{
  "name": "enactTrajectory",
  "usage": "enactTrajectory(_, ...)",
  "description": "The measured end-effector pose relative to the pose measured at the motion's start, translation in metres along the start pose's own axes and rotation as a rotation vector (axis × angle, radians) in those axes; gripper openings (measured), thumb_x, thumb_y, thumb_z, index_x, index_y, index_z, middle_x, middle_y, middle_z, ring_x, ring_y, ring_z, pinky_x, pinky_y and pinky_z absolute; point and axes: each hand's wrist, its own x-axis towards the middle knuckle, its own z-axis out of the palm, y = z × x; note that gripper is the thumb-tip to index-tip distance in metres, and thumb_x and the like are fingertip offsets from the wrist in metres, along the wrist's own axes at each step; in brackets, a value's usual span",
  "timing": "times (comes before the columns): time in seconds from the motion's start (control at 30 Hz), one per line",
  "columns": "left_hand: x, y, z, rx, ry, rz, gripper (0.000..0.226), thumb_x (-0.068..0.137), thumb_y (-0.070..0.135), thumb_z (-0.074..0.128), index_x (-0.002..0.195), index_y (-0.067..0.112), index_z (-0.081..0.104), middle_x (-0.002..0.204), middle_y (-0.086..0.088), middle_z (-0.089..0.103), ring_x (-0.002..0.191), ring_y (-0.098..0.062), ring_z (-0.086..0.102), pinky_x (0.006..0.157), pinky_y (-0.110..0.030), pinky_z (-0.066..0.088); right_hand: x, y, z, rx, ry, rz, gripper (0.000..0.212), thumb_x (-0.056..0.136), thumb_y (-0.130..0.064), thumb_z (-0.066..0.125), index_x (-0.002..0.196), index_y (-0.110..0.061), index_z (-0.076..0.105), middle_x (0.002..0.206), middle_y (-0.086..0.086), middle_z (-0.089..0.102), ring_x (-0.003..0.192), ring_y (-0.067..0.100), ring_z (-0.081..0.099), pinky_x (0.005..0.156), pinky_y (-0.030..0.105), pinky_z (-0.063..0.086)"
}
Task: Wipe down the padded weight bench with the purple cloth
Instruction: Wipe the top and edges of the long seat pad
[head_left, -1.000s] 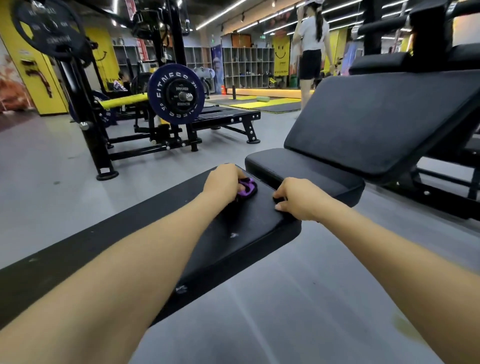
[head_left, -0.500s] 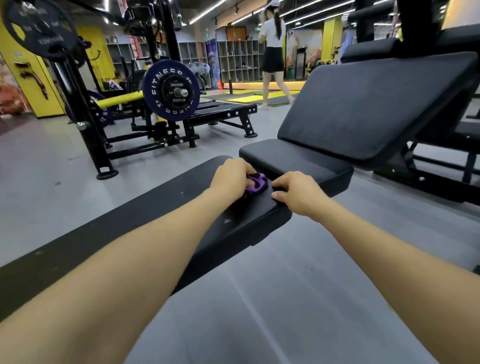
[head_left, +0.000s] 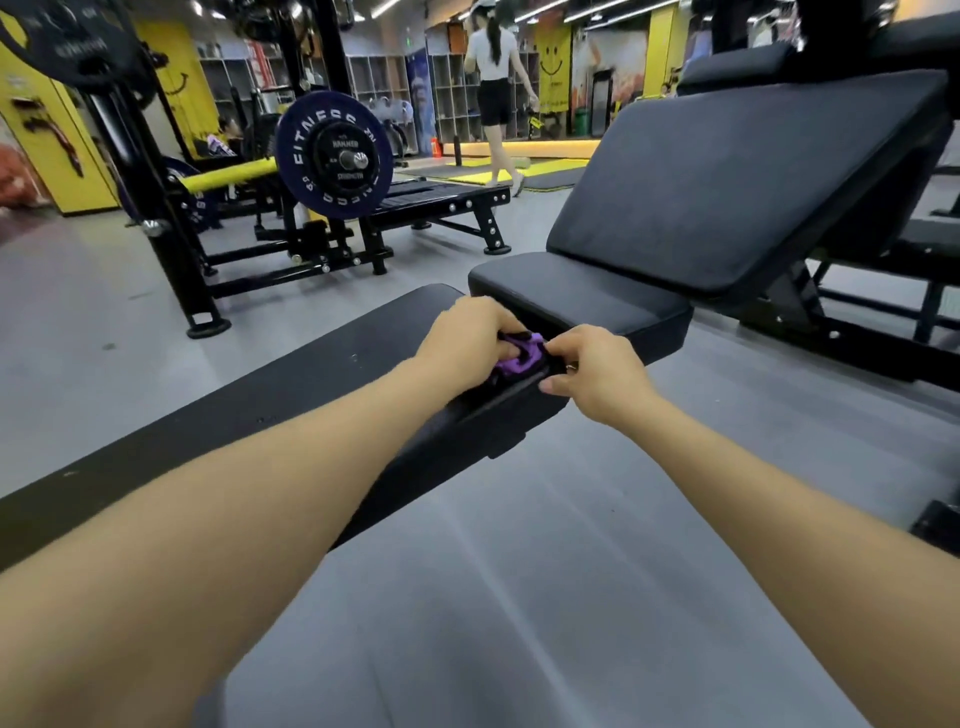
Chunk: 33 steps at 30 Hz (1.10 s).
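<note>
A long flat black padded bench (head_left: 291, 395) runs from the lower left to the middle of the view. At its far end my left hand (head_left: 467, 335) grips a bunched purple cloth (head_left: 522, 353) and holds it against the pad's end. My right hand (head_left: 597, 366) is beside it with fingers curled over the bench's far corner, its fingertips at the cloth's edge. Whether they touch the cloth I cannot tell. Most of the cloth is hidden under my left hand.
A black adjustable bench with seat pad (head_left: 576, 306) and raised backrest (head_left: 737, 182) stands just beyond. At the left is a rack with a barbell plate (head_left: 335, 161). A person (head_left: 496, 98) walks at the back. Grey floor (head_left: 545, 571) lies below.
My left hand has slid the cloth along the pad to the bench's far end. My right hand stayed on the corner and the two hands are now closer together. The person behind walked left.
</note>
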Motion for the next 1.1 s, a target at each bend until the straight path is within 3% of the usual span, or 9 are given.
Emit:
enactTrajectory(0.17, 0.004, 0.002, -0.002, 0.088, -0.033, 0.041, 0.034, 0.089, 0.016, 0.059, 0.122, 0.023, 0.062, 0.122, -0.002, 0.061, 0.112, -0.026, 0.056, 0.087, -0.03, 0.043, -0.001, -0.005, -0.003, -0.048, -0.018, 0.023, 0.009, 0.082, -0.016, 0.071, 0.084, -0.013, 0.063, 0.083, -0.001, 0.05, 0.081, 0.02, 0.044, 0.055, 0.02, 0.03)
enactTrajectory(0.27, -0.046, -0.019, -0.019, 0.128, -0.064, 0.11, 0.031, 0.089, 0.019, 0.061, 0.119, 0.024, 0.064, 0.121, 0.006, 0.061, 0.112, -0.019, 0.055, 0.083, -0.026, 0.038, -0.004, -0.01, -0.002, -0.101, -0.006, 0.003, 0.022, 0.082, -0.014, 0.071, 0.101, -0.004, 0.067, 0.099, 0.01, 0.062, 0.089, 0.027, 0.056, 0.071, 0.026, 0.039)
enactTrajectory(0.37, -0.08, -0.038, -0.032, 0.127, -0.105, 0.103, 0.03, 0.088, 0.019, 0.063, 0.117, 0.021, 0.066, 0.119, 0.007, 0.063, 0.109, -0.016, 0.057, 0.088, -0.029, 0.044, -0.006, -0.013, 0.0, -0.149, 0.019, -0.013, 0.024, 0.082, -0.012, 0.07, 0.104, -0.003, 0.065, 0.109, 0.01, 0.061, 0.101, 0.031, 0.057, 0.079, 0.031, 0.045)
enactTrajectory(0.6, -0.028, -0.016, -0.007, 0.105, 0.01, 0.031, 0.028, 0.088, 0.014, 0.06, 0.114, 0.018, 0.067, 0.113, -0.003, 0.066, 0.107, -0.027, 0.059, 0.091, -0.036, 0.046, -0.014, -0.022, 0.005, -0.287, -0.001, -0.107, 0.031, 0.084, -0.017, 0.069, 0.111, -0.003, 0.064, 0.124, 0.007, 0.05, 0.114, 0.029, 0.048, 0.09, 0.041, 0.047)
enactTrajectory(0.73, -0.057, -0.025, -0.018, 0.11, -0.01, 0.041, 0.029, 0.088, 0.019, 0.061, 0.117, 0.021, 0.065, 0.117, 0.001, 0.063, 0.109, -0.021, 0.057, 0.089, -0.031, 0.044, -0.015, -0.023, 0.004, -0.293, -0.009, -0.108, 0.033, 0.084, -0.017, 0.068, 0.113, -0.002, 0.063, 0.124, 0.008, 0.05, 0.115, 0.029, 0.048, 0.092, 0.042, 0.046)
enactTrajectory(0.87, -0.107, -0.05, -0.033, 0.105, -0.043, 0.024, 0.027, 0.087, 0.021, 0.064, 0.114, 0.023, 0.067, 0.115, 0.008, 0.063, 0.106, -0.016, 0.059, 0.093, -0.036, 0.046, -0.017, -0.025, 0.004, -0.285, -0.004, -0.131, 0.031, 0.085, -0.02, 0.068, 0.11, -0.003, 0.064, 0.121, 0.008, 0.051, 0.114, 0.029, 0.047, 0.086, 0.038, 0.046)
enactTrajectory(1.1, -0.042, -0.018, -0.009, 0.146, 0.043, 0.011, 0.027, 0.09, 0.015, 0.057, 0.116, 0.018, 0.066, 0.115, -0.004, 0.065, 0.11, -0.028, 0.056, 0.089, -0.037, 0.045, -0.018, -0.024, 0.005, -0.275, -0.019, -0.138, 0.034, 0.085, -0.021, 0.068, 0.114, -0.004, 0.063, 0.125, 0.008, 0.05, 0.117, 0.027, 0.045, 0.091, 0.042, 0.045)
